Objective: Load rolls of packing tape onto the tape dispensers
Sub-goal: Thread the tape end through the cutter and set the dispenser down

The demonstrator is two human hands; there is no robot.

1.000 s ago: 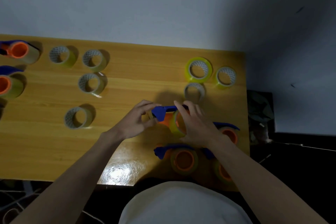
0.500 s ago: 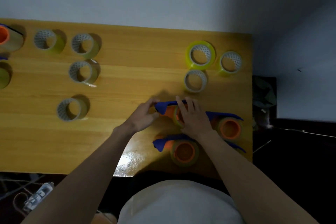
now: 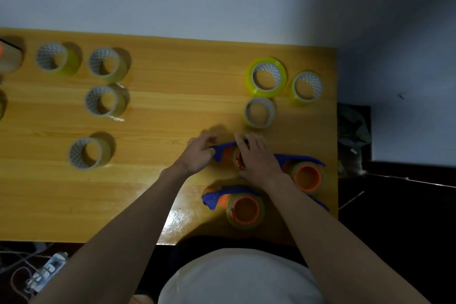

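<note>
Left hand: my left hand [image 3: 197, 155] grips the blue nose of the dispenser in work [image 3: 223, 152], fingers curled around its front end, so the body cannot slide while I seat the roll.
Right hand: my right hand [image 3: 256, 159] lies over the tape roll [image 3: 237, 158] on that dispenser's orange hub, fingers curved down around it; I judge I am pressing it home onto the hub.
Dispenser in work: flat on the worktop [image 3: 160, 111], right of centre, between my hands.
Loaded dispensers: one near dispenser [image 3: 243, 207] sits just before me and a right dispenser [image 3: 307, 175] lies by my right wrist, both with a roll around an orange hub, kept close as finished pieces, I think.
Spare rolls right: three rolls, the nearest spare [image 3: 259, 112] just beyond my fingers, within easy reach.
Spare rolls left: four rolls, such as the lone roll [image 3: 86, 153], stand well apart.
Stage: loading is partway; spare rolls remain.
</note>
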